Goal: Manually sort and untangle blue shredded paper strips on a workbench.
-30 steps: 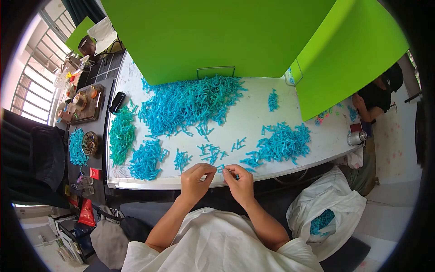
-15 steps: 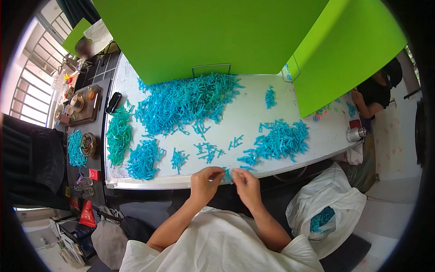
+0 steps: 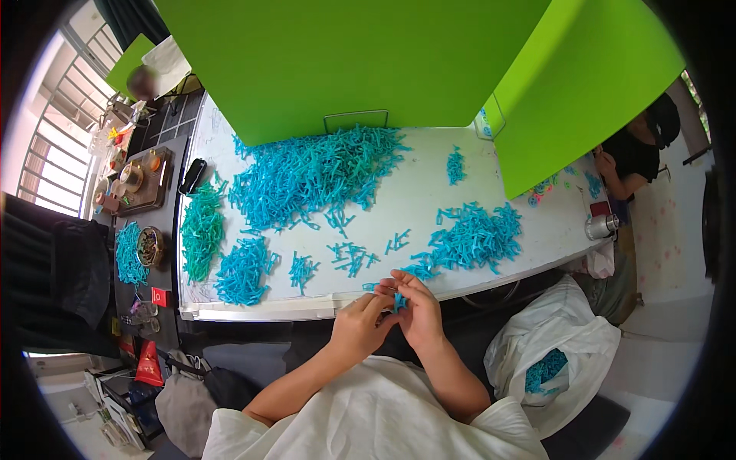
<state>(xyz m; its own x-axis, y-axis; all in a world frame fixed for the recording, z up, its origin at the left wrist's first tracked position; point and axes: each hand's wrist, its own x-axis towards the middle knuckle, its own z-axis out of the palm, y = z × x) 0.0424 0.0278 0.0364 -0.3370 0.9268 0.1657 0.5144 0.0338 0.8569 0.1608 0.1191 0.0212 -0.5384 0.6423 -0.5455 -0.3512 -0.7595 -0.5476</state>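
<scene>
Just over the near table edge my two hands meet, fingers touching. My right hand (image 3: 422,318) is curled around a small blue plastic piece (image 3: 399,303), slim and clip-like, which shows between its fingers. My left hand (image 3: 357,331) is closed, its fingertips pressed up against the right hand; what they pinch is hidden. Another blue piece (image 3: 371,287) pokes out beside the fingertips; I cannot tell if it is held or lies on the table. Beyond the hands are a small loose cluster of blue pieces (image 3: 353,258) and a larger blue pile (image 3: 477,236) to the right.
A big blue-teal heap (image 3: 314,172) lies against the green partition (image 3: 360,61). Left are a green pile (image 3: 201,234) and a blue pile (image 3: 243,270). A white sack (image 3: 583,314) stands at the right, below the table (image 3: 414,180). Another person (image 3: 632,157) sits far right.
My hands have come together; they were slightly apart with a blue piece between them. The left hand has shifted right, and the right hand has turned, its fingers now curled toward the left.
</scene>
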